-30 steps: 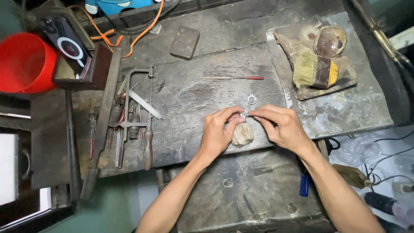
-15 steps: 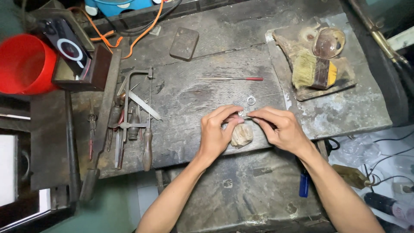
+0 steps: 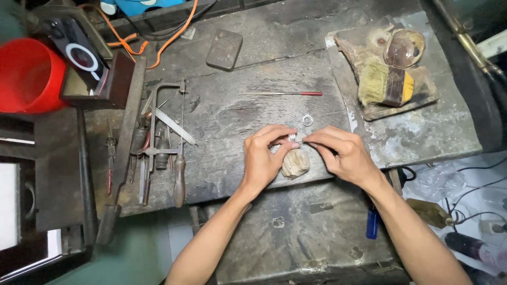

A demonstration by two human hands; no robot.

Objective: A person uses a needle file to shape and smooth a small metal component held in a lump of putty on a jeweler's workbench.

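- Low in the frame our two forearms run up from the bottom edge to the middle of the worn grey table (image 3: 227, 116), where both hands meet.
- Our left hand (image 3: 262, 158) and right hand (image 3: 343, 155) have their fingers pinched narrow on one tiny pale metal piece (image 3: 293, 138), held just above a light-coloured wooden peg (image 3: 296, 162) at the table's front edge. What the piece is exactly, we cannot tell; it is too small.
- We judge the main risk to be a slip: a piece this small, held only by fingertips, could pop free and drop past the edge to the dark lower shelf (image 3: 296, 232), where it would be hard to find.
- Just above the hands lies a small metal ring (image 3: 307, 121); a sweep of the right hand could knock it away.
- Further up, the thin red-handled tool (image 3: 282, 93) lies loose and could roll if nudged.
- At centre left, the jeweller's saw (image 3: 174, 132) and files lie well apart from the hands, so they pose little danger now.
- At upper right the brush (image 3: 383, 84) sits on a tray; at upper left the red bucket (image 3: 24, 76) stands clear of everything.
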